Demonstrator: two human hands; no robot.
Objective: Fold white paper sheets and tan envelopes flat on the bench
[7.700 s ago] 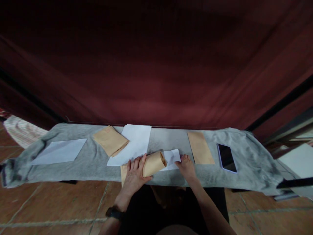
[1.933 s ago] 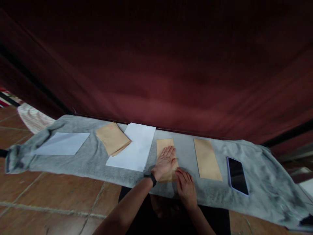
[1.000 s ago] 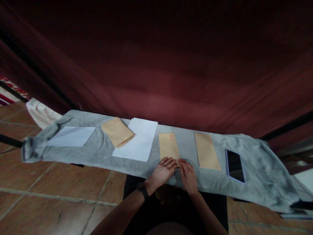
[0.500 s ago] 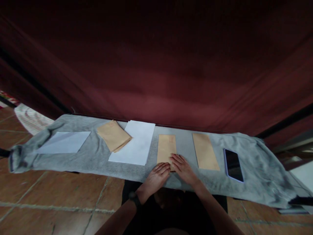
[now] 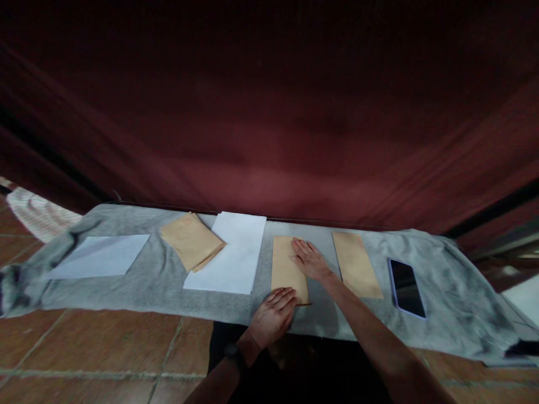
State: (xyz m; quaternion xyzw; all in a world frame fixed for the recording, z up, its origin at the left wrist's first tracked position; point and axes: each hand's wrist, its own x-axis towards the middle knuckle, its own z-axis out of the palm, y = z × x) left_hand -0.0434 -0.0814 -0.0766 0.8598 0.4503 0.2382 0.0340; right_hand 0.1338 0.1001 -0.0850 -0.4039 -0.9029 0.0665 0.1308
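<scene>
Envelope: the brown envelope lies flat on the grey cloth over the surface, right in front of the person.
Right hand: open and flat, pressing on the far end.
Left hand: open, fingertips on the near edge.
Risk: the soft cloth may bunch up under a push, so the envelope could slide or crease.
Inside: I cannot see into any envelope.
Around: white paper and a brown pile to the left; a second envelope and a phone to the right.

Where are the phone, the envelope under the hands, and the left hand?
phone (image 5: 406, 279), head view, dark screen.
envelope (image 5: 284, 272), head view, bare middle.
left hand (image 5: 272, 313), head view, back of hand.
</scene>
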